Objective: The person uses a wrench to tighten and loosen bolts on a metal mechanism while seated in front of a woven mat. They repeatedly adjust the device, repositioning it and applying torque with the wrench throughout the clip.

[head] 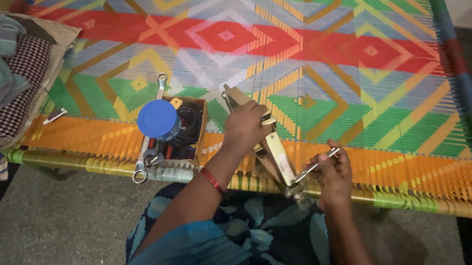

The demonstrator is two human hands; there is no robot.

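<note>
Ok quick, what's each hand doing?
Left hand: closed around the brass-coloured metal device.
Right hand: closed on a small metal wrench at the device's end.

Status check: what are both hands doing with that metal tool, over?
Left hand gripping brass-coloured metal tool. Right hand holding small silver wrench at its lower end. Tool box, blue lid alongside, not blocking.

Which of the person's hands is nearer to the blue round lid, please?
Left. The left hand grips the metal tool just right of the blue round lid; the right hand is farther right.
</note>
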